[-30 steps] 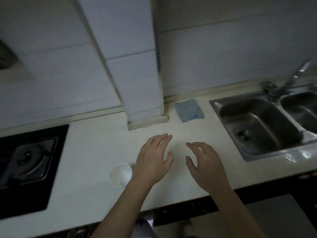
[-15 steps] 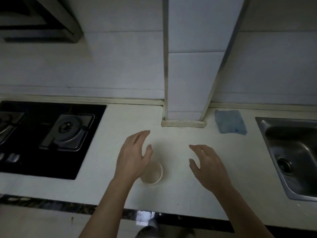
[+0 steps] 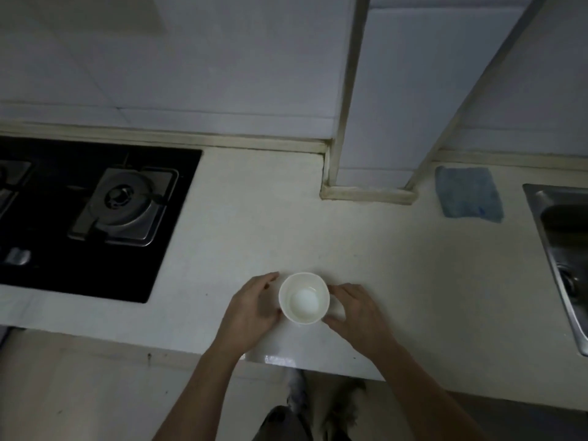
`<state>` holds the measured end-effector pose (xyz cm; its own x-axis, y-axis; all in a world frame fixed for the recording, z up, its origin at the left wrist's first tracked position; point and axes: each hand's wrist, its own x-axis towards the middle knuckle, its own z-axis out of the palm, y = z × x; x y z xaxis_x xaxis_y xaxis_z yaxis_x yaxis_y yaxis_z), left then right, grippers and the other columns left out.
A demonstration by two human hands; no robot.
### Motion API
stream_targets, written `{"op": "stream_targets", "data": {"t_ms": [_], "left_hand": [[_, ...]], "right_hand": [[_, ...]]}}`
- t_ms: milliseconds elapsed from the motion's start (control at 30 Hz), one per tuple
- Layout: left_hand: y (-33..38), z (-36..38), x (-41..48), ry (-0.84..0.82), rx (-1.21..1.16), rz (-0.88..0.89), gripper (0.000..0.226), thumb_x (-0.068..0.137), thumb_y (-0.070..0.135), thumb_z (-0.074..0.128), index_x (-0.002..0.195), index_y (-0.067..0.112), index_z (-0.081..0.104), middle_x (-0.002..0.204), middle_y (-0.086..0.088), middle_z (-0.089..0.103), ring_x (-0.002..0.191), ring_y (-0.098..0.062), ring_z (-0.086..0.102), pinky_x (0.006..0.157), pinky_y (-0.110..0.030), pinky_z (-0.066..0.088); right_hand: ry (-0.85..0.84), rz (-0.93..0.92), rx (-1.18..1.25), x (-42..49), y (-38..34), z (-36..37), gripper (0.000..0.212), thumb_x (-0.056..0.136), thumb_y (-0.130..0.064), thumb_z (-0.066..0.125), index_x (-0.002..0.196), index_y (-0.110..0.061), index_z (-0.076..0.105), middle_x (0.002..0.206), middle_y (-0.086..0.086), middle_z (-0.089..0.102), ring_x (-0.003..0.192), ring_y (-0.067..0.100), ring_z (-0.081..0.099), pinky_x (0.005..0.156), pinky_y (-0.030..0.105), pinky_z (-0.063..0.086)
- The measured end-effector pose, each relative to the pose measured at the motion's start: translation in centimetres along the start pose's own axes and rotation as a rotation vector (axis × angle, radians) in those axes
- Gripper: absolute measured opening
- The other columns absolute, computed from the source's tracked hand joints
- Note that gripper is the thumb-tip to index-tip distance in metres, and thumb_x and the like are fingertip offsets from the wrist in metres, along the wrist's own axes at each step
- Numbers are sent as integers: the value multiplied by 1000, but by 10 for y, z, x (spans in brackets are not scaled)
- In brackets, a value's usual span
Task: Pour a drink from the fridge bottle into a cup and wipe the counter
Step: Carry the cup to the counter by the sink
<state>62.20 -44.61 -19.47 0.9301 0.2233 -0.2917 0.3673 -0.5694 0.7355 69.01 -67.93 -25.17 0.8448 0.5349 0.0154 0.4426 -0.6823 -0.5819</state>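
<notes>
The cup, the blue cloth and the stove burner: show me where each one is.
cup [image 3: 304, 302]: head view, on its pale inside bottom.
blue cloth [image 3: 468, 195]: head view, on the middle of the cloth.
stove burner [image 3: 122, 197]: head view, on its round centre cap.

I face a wall [image 3: 191, 58] of large pale tiles, dim and greyish in low light. A tiled boxed column [image 3: 381, 90] juts from it onto the cream counter [image 3: 254, 218], and a yellowed trim strip [image 3: 159, 136] runs along the wall's foot. To my left is a black glass hob [image 3: 165, 249] with a steel burner [image 3: 122, 202]. A steel sink [image 3: 560, 249] sits at the right edge. Below the counter's front edge is grey floor [image 3: 79, 393].
</notes>
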Motion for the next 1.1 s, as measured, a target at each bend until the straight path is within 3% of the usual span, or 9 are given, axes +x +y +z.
{"op": "stream_targets", "data": {"t_ms": [167, 300, 433, 600, 700, 833, 933, 1100], "left_hand": [[-6, 14, 0, -92, -167, 3, 79, 70, 28, 90, 138, 31, 52, 135, 20, 58, 122, 2, 56, 102, -26, 49], [3, 21, 0, -100, -269, 16, 80, 64, 25, 95, 131, 37, 54, 128, 24, 62, 118, 5, 58, 91, -11, 48], [10, 25, -1, -80, -299, 30, 79, 62, 23, 95, 126, 42, 52, 122, 38, 59, 114, 11, 57, 86, -6, 46], [13, 22, -1, -42, -345, 58, 73, 64, 20, 94, 122, 38, 55, 120, 31, 62, 112, 5, 61, 85, -11, 49], [17, 14, 0, -27, -385, 71, 73, 64, 19, 94, 124, 35, 56, 120, 25, 64, 113, 0, 62, 87, -19, 54], [37, -3, 4, 5, -417, 134, 73, 64, 16, 93, 126, 29, 56, 123, 18, 65, 115, -7, 63, 88, -22, 54], [63, -17, 6, 35, -464, 186, 70, 67, 11, 92, 126, 27, 58, 122, 14, 66, 115, -9, 63, 89, -25, 55], [105, -31, 5, 61, -490, 280, 72, 71, 8, 89, 133, 23, 55, 124, 12, 65, 118, -9, 61, 93, -24, 53]], "right_hand": [[64, 32, 68, 3, -10, 22, 55, 53, -28, 96, 98, -11, 68, 92, 4, 70, 84, 22, 63, 72, 29, 47], [151, 2, 43, 5, -16, 30, 64, 43, -28, 99, 95, -8, 69, 86, 7, 71, 81, 17, 58, 67, 29, 51], [188, -6, 29, 6, -18, 36, 68, 37, -24, 101, 94, -6, 70, 84, 7, 71, 81, 14, 53, 67, 27, 51], [201, -31, 72, 5, -25, 32, 66, 40, -22, 100, 95, -5, 68, 83, 9, 72, 84, 16, 50, 66, 35, 57], [163, 10, 128, 7, -30, 22, 63, 48, -28, 98, 99, -7, 67, 89, 7, 71, 80, 20, 63, 67, 32, 51], [159, 88, 255, 17, -42, -2, 63, 62, -37, 91, 112, -8, 65, 105, 4, 67, 90, 13, 55, 76, 29, 44], [184, 106, 335, 27, -51, -27, 63, 67, -50, 82, 118, -18, 62, 109, -5, 63, 96, 13, 58, 78, 32, 50], [275, 70, 332, 35, -65, -73, 50, 71, -42, 85, 112, -24, 62, 101, -14, 58, 93, 5, 56, 75, 23, 46]]}}
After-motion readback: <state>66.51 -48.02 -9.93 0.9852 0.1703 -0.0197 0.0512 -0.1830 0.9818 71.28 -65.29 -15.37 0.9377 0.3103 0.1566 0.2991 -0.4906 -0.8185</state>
